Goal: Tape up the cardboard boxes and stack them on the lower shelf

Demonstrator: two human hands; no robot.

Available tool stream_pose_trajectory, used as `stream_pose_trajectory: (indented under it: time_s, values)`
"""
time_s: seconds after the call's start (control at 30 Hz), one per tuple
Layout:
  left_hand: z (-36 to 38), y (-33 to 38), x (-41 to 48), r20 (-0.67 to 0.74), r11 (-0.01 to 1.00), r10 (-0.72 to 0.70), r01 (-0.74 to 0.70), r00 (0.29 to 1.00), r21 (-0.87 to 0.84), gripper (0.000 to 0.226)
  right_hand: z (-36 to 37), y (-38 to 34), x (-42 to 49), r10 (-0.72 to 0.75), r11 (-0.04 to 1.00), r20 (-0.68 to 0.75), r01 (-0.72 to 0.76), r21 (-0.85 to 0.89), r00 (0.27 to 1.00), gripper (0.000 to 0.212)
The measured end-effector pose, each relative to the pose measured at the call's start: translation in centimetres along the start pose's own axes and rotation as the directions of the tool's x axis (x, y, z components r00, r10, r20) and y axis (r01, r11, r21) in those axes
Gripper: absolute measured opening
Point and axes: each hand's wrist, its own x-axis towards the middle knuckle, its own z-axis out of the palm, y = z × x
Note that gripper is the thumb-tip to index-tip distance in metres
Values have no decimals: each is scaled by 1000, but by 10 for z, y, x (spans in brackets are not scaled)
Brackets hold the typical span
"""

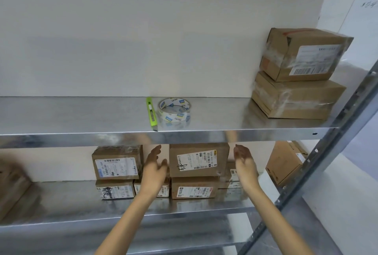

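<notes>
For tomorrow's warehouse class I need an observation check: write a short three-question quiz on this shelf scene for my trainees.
1. True or false: the tape roll lies left of the green knife.
2. How many boxes sit on the upper shelf? A one, B two, C four.
3. Fill in: the left hand and right hand flank a labelled box on the ___ shelf.
Key: 1 false; 2 B; 3 lower shelf.

Box (199, 150) between my left hand (155, 165) and right hand (243, 160): matt brown cardboard, paper label (196, 160). Shelf (81, 115) above them: shiny smooth metal.
</notes>
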Motion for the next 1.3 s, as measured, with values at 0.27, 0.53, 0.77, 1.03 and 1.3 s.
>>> stream_pose_trajectory:
  time_s: [0.27,0.53,0.77,1.03,1.3]
  values:
    - [-32,73,-30,140,897,66,-120,988,425,14,-46,-59,-23,-191,960,219,228,-162,957,13]
    - [-57,198,-53,553,843,355,-514,754,160,15,-147,-153,-59,-367,876,412,459,-149,834,20]
    - [-11,344,-17,291,709,696,-692,656,-135,25,-232,-219,-1,-531,843,-244,535,-55,812,19]
    - [103,369,30,466,853,480,-519,743,-52,55,-215,-196,98,-301,945,-285,324,35,910,39]
    - [87,366,25,209,735,678,-652,704,-189,39,-207,-215,82,-481,849,-395,528,12,783,38]
